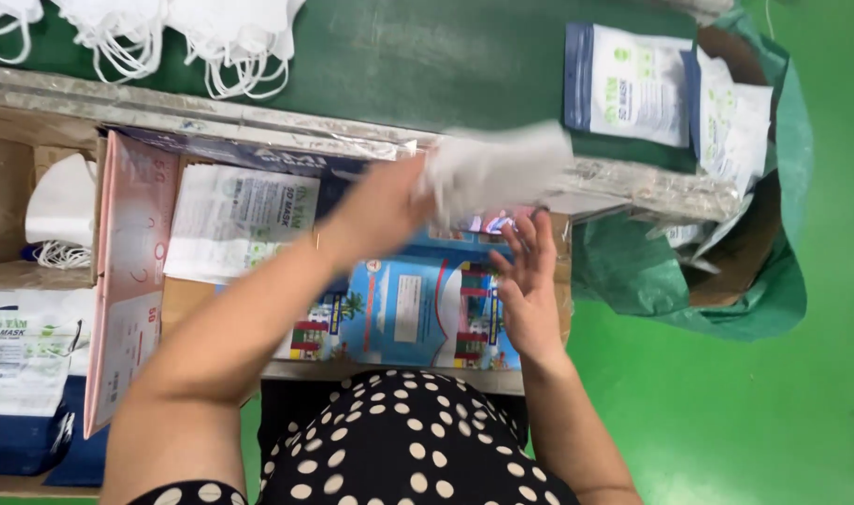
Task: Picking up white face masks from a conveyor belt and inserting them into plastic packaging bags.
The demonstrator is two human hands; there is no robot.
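Polka-dot clothing (399, 449) fills the bottom edge, with both bare forearms reaching up from it. Left hand (385, 210) is closed around one end of a blurred white pouch (497, 168), held in the air above the edge of the green table (427, 56). Right hand (525, 281) is open just below the pouch, fingers spread, holding nothing. Under both hands lies a blue printed box (408, 313). Loose white masks (212, 37) sit at the table's far side, 2 printed packets (632, 84) near a green bag (773, 271).
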